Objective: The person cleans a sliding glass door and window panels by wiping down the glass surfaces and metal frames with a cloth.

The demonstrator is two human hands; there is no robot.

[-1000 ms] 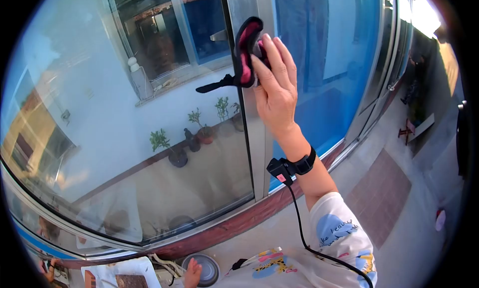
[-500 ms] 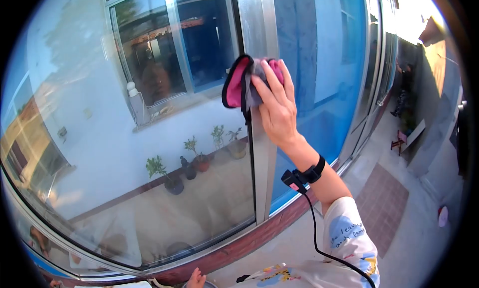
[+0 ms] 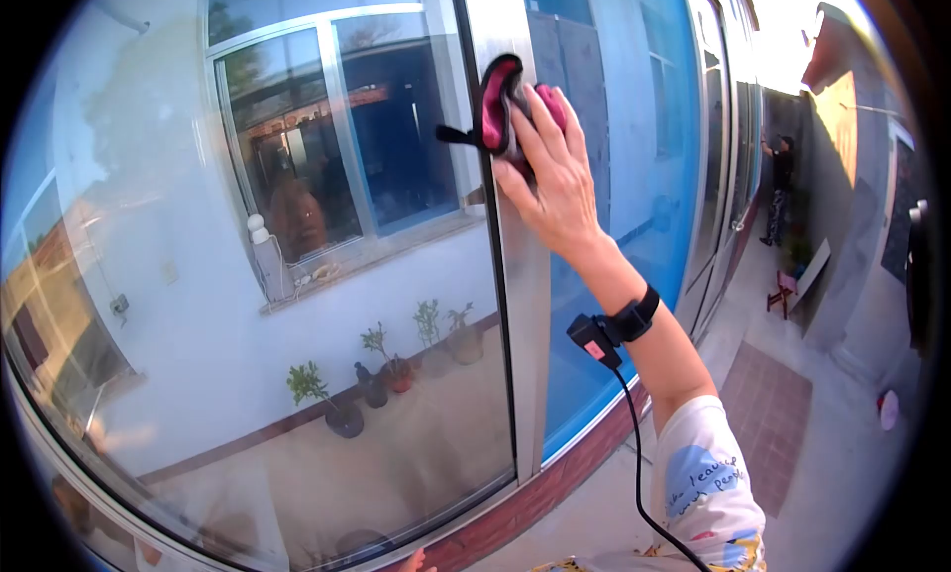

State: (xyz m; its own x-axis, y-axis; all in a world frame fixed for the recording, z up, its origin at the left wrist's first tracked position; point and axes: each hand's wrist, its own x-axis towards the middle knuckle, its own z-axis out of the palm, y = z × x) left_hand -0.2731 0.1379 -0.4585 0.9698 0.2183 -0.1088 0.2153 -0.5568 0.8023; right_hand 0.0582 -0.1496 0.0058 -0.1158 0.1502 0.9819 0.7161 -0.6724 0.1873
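My right hand point(image 3: 555, 181) presses a pink and grey cloth with black edging point(image 3: 500, 102) against the silver metal window frame post point(image 3: 510, 275). Its fingers lie over the folded cloth, and a black strap sticks out to the left. On my right wrist is a black band with a small device point(image 3: 599, 339), from which a cable runs down. Only the fingertips of my left hand point(image 3: 418, 562) show at the bottom edge, apart, with no object visible at them; the rest is out of view.
A large glass pane point(image 3: 396, 265) lies left of the post, showing potted plants point(image 3: 342, 418) and a window. Blue-looking glass point(image 3: 584, 374) is on the right. Down the passage are a person in dark clothes point(image 3: 781, 181), a small folding stool point(image 3: 783, 293) and brown floor paving point(image 3: 763, 423).
My right hand and the cloth have moved slightly up along the post; the cloth's flap has folded narrower. The view has shifted, and my left hand shows less at the bottom.
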